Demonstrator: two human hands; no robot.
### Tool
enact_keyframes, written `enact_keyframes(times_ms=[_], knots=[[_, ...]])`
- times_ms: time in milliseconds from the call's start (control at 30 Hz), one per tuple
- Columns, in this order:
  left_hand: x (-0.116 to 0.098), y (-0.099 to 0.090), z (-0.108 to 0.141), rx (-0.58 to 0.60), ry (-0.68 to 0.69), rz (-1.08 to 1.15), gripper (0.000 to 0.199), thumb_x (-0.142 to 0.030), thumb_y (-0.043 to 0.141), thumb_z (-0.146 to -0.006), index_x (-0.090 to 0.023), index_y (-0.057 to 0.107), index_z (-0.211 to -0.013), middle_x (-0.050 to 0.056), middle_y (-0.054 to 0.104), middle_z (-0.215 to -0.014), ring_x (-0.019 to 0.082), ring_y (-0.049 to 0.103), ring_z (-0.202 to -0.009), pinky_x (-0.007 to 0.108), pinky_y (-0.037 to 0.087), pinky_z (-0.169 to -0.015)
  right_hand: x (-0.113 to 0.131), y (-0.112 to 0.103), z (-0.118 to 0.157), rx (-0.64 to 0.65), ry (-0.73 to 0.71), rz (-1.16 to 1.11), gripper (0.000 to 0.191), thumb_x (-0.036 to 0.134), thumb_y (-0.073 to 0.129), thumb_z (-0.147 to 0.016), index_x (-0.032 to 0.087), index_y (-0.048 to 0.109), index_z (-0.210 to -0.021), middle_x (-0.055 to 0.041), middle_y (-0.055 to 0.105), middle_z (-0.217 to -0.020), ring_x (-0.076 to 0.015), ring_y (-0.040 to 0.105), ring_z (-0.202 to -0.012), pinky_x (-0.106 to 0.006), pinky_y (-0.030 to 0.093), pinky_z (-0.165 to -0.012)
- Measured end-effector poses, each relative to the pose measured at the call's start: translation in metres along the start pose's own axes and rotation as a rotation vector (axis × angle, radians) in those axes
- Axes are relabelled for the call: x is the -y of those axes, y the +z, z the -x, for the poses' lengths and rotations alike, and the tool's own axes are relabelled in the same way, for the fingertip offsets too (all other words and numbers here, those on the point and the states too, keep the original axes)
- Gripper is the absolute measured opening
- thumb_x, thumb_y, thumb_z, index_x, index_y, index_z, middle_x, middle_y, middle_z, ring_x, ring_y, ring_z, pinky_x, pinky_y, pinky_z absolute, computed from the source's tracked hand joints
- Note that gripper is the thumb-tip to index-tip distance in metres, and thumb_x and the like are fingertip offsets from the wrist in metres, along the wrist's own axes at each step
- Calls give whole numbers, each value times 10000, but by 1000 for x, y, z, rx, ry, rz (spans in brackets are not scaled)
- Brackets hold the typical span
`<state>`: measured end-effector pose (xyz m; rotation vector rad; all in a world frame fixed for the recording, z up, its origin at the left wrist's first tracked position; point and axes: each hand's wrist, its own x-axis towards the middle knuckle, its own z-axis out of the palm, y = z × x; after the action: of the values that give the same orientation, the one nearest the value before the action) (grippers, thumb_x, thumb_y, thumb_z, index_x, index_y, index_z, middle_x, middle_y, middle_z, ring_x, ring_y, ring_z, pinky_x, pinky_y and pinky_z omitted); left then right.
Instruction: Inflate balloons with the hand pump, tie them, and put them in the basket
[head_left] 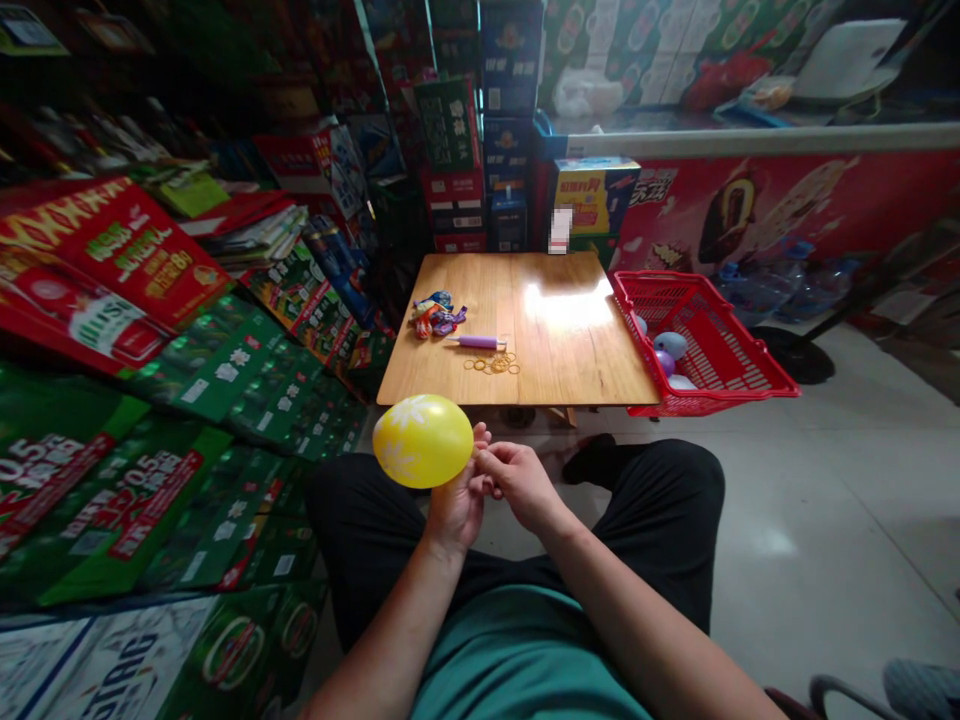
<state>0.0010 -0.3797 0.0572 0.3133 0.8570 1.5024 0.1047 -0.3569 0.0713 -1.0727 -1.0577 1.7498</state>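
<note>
A yellow inflated balloon (424,441) with white flower prints is held over my lap, its neck toward the right. Partly behind the balloon, my left hand (459,505) is closed at its neck. My right hand (523,482) pinches at the same neck, its fingertips against those of the left. Whatever lies between the fingertips is too small to make out. On the wooden table (570,360) ahead lie a purple balloon pump (480,343), several rubber bands (491,365) and a pile of uninflated balloons (437,316).
A red shopping basket (720,400) with several inflated balloons (670,346) stands against the table's right side. Stacked green beer cartons (217,480) crowd the left. Boxes (592,195) stand behind the table, and a counter with a red front (757,200) runs along the back right.
</note>
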Motion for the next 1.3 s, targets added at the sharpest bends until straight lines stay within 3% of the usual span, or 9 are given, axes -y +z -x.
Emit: enact_keyframes(times_ms=[233, 467, 633, 733, 800, 900, 1033, 1133, 1300], knots=[[1, -6, -10, -50, -32, 51, 239, -180, 895, -741, -194, 798, -960, 80, 698, -1408, 281, 634, -1314, 298, 585, -913, -6, 0, -9, -53, 20, 86, 381, 524, 731, -855, 157, 702, -754, -11, 636, -585, -112, 495, -483, -236, 369, -477], [0, -7, -14, -11, -233, 226, 139, -186, 734, -923, -177, 782, -1053, 82, 737, -1314, 188, 695, -1189, 275, 539, -1020, -6, -1, -19, -141, -113, 372, 268, 391, 658, -892, 201, 696, -707, -35, 697, -660, -165, 597, -572, -267, 443, -551], [-5, -11, 1, 138, -347, -42, 326, -460, 734, -945, -172, 780, -1092, 119, 782, -1092, 220, 743, -946, 294, 559, -787, 15, -13, -28, -227, -140, 605, 258, 324, 596, -917, 209, 683, -702, -33, 701, -664, -180, 622, -612, -277, 427, -604], [-11, -14, 13, 104, -187, -386, 247, -398, 797, -900, -152, 796, -918, 96, 767, -844, 181, 683, -713, 250, 463, -617, 22, -23, -34, -206, -189, 803, 281, 277, 581, -913, 208, 642, -647, -34, 674, -632, -179, 594, -617, -288, 381, -622], [-16, -15, 16, 51, 7, -529, 133, -314, 824, -875, -182, 804, -864, 70, 746, -787, 188, 656, -709, 261, 481, -670, 22, -28, -36, -148, -187, 860, 288, 258, 568, -915, 204, 632, -640, -38, 673, -636, -172, 573, -603, -293, 356, -610], [-24, -13, 12, 26, 241, -597, 116, -198, 834, -836, -270, 836, -927, 75, 777, -1017, 281, 674, -1061, 336, 480, -1037, 19, -28, -36, -62, -185, 847, 276, 234, 562, -912, 200, 621, -645, -29, 664, -640, -161, 554, -593, -284, 348, -595], [-29, -13, -4, 143, 303, -640, 381, -133, 823, -808, -317, 821, -1141, 59, 707, -1365, 328, 397, -1515, 436, 93, -1315, 17, -22, -35, 87, -194, 685, 262, 259, 551, -940, 204, 609, -691, 8, 602, -624, -140, 524, -579, -252, 363, -563], [-29, -16, -14, 193, 325, -786, 398, -173, 805, -839, -322, 800, -1209, 55, 714, -1358, 326, 461, -1463, 463, -16, -1316, 20, -20, -38, 146, -118, 526, 255, 306, 552, -952, 199, 612, -729, 21, 574, -640, -129, 525, -567, -233, 400, -541], [-37, -23, -31, 180, 390, -934, 272, -251, 839, -832, -310, 829, -1097, 66, 787, -1158, 299, 667, -1191, 497, 99, -1317, 24, -27, -49, 142, -54, 552, 233, 287, 562, -935, 184, 626, -736, 15, 601, -633, -122, 540, -553, -226, 400, -540]])
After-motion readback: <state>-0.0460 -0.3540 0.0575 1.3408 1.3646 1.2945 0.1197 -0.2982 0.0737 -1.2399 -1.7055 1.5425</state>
